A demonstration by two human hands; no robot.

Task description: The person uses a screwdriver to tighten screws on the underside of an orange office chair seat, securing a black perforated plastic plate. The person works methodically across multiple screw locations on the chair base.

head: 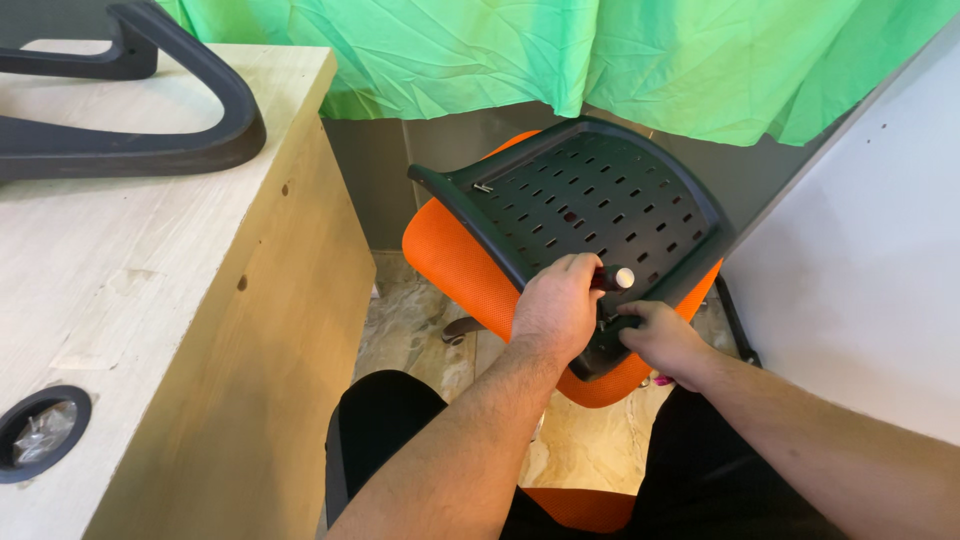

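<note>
Holding tool: left hand (556,312) wraps a black-handled screwdriver (612,279).
Right hand (660,338): pinches a small screw (606,322), fingers closed.
Chair seat (590,205): black underside up, orange cushion, middle.
Armrest (120,120): far left, on desk (120,300).

Wooden desk (150,300): light, pale-grained top with a side panel dropping to the floor; 1 black curved chair armrest (130,140) lies flat on the top at the far left; 1 round black cable grommet (42,432) is set into the top near the front edge. Floor (590,450): beige marbled tile; it is visible between the desk and a white panel (860,290).
</note>
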